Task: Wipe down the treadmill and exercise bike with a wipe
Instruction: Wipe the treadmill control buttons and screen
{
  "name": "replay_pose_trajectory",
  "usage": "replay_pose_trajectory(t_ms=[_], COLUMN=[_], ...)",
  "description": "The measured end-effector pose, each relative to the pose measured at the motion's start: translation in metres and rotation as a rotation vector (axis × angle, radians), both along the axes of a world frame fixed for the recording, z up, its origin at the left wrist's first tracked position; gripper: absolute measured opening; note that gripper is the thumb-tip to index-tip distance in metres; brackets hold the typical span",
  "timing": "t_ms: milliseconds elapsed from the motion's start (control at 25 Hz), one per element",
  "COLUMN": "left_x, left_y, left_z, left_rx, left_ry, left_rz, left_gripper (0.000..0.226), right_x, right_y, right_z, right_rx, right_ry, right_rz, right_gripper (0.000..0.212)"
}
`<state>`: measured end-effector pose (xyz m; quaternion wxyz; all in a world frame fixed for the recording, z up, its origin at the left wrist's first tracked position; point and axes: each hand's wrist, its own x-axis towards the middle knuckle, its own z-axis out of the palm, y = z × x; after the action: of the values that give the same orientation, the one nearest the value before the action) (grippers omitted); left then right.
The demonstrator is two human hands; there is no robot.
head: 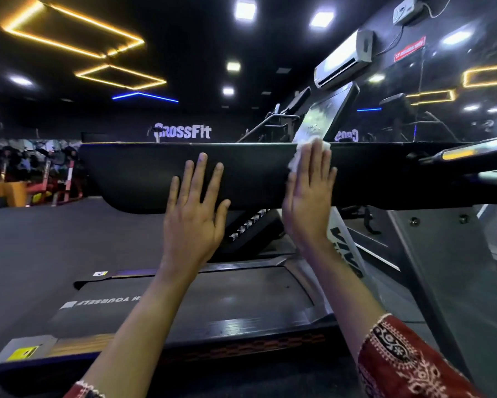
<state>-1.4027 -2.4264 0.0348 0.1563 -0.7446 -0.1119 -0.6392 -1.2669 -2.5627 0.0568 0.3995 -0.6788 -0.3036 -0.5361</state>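
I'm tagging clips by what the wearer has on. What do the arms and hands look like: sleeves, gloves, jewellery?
The left hand and right hand are bare: no gloves, rings or watch show. The right sleeve is red with a black-and-cream print and pale cuff trim. Only a sliver of the left sleeve shows, same red.

The far wall (112, 123) reads "CrossFit"; the treadmill belt (218, 303) shows upside-down "YOURSELF".

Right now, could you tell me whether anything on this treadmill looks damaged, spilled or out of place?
Nothing stands out. The right hand presses the white wipe on the treadmill's dark console panel, and the left hand rests flat beside it.
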Motion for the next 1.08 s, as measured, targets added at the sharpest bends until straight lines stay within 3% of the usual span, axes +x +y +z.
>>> replay_pose_trajectory(t_ms=[80,160,280,480,720,840,960,1080], left_x=[-0.005,-0.01,-0.021,-0.035,-0.044,-0.051,-0.056,-0.062], left_y=[0.004,0.01,0.021,0.039,0.05,0.058,0.064,0.071], left_z=[0.0,-0.002,-0.009,-0.01,-0.013,-0.015,-0.014,-0.014], left_rx=[-0.032,-0.046,-0.043,-0.054,-0.083,-0.087,-0.093,-0.135], left_ry=[-0.019,-0.026,-0.01,-0.05,-0.084,-0.09,-0.09,-0.11], left_rz=[0.014,0.032,0.054,0.055,0.032,0.043,0.051,0.049], left_gripper=[0.056,0.056,0.056,0.056,0.056,0.056,0.057,0.059], right_x=[-0.031,-0.047,-0.033,-0.048,-0.074,-0.059,-0.075,-0.109], right_y=[0.03,0.045,0.028,0.048,0.07,0.054,0.082,0.121], right_z=[0.011,-0.001,-0.027,0.002,-0.018,-0.021,0.011,0.025], right_rx=[-0.055,-0.252,-0.399,-0.068,-0.43,-0.292,-0.131,-0.219], right_ry=[-0.057,-0.265,-0.394,-0.075,-0.414,-0.344,-0.209,-0.299], right_rz=[0.045,0.077,0.043,0.008,0.09,-0.026,0.036,0.134], right_gripper=[0.053,0.051,0.051,0.052,0.053,0.052,0.051,0.05])
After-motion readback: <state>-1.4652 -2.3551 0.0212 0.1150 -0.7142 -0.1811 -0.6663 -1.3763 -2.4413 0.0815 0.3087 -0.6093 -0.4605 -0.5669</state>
